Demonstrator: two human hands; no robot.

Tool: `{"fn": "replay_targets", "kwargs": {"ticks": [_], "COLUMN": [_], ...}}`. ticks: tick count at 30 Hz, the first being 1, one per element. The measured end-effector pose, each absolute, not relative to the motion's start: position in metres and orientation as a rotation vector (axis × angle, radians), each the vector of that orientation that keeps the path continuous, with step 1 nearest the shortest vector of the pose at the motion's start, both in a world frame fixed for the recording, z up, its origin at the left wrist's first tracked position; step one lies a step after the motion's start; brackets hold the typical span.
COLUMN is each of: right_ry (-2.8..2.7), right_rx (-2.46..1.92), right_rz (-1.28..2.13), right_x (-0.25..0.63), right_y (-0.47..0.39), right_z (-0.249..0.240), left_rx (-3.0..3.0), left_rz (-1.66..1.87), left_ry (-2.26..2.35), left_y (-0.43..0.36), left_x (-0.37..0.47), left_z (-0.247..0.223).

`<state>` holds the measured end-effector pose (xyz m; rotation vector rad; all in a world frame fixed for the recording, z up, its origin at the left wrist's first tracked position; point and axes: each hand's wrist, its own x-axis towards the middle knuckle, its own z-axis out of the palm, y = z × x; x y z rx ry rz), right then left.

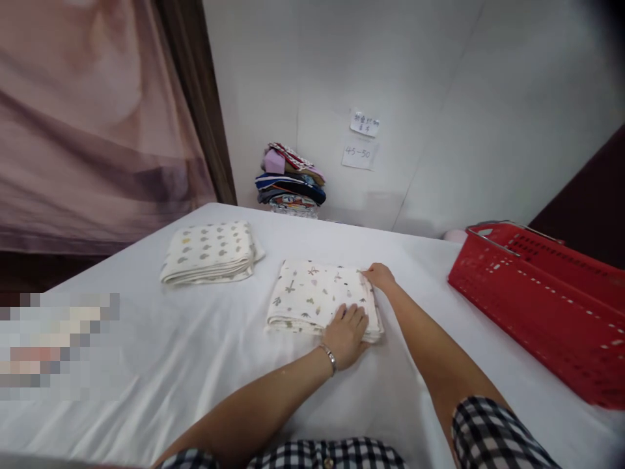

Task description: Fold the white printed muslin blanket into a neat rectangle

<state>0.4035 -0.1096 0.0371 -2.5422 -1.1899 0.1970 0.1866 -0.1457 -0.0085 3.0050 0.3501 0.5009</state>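
Note:
A folded white blanket (303,296) with small plant and leaf prints lies on the white-covered surface in front of me. My left hand (346,335) rests on its near right part, fingers spread flat on top and a bracelet at the wrist. At the far right corner, my right hand (381,276) pinches the blanket's edge between thumb and fingers. Farther left lies a second folded blanket (209,251), white with grey pear-like prints and one yellow one; neither hand touches it.
A red perforated plastic basket (537,306) with metal handles stands at the right. Beyond the far edge is a stack of folded fabrics (291,182) against the wall. A pinkish curtain (97,117) hangs at the left. The white sheet (185,345) is wrinkled at the near left.

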Motion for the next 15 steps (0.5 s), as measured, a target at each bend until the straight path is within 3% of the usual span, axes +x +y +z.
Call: {"fn": "replay_targets", "kwargs": {"ticks": [15], "right_ry": [-1.253], "right_rx": [-2.795], "right_rz": [0.076], "right_x": [0.391], "right_y": [-0.114], "right_z": [0.028], "left_rx": [2.989], "left_rz": [0.668], "left_ry": [0.238], "left_y": [-0.149], "left_x": [0.18], "left_z": [-0.011]}}
